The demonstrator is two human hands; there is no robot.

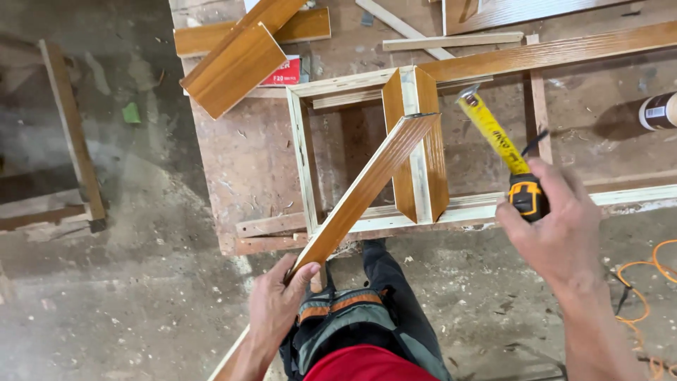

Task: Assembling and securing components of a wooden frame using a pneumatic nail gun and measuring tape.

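1. Left hand [276,305] low in view, grip wrapped tight around the near end of a long wood-grain trim strip [363,189].
2. Strip angled up and away from that grip, far end resting against the upright divider board [416,144] inside the pale wooden frame [302,152].
3. Right hand [557,229] out to the right, grip closed around a yellow-and-black tape measure [526,195].
4. Yellow blade [488,128] run out from that grip, up and to the left, tip hook near the frame's top rail and just right of the divider.
5. Frame lying flat on the dusty worktop [247,162], just beyond both grips, bottom rail at the worktop's near edge.
6. Further off, past the left grip: a stack of brown laminate offcuts [236,67] with a small red box [285,73] tucked beside them.
7. Long brown moulding [557,51] stretched across the worktop beyond the right grip; dark cylinder [659,111] far right, only partly in view.
8. Orange cable [638,296] looped on the sawdust floor right of the right wrist.
9. Tool pouch [338,317] at the waist between the two arms, red shirt below it.
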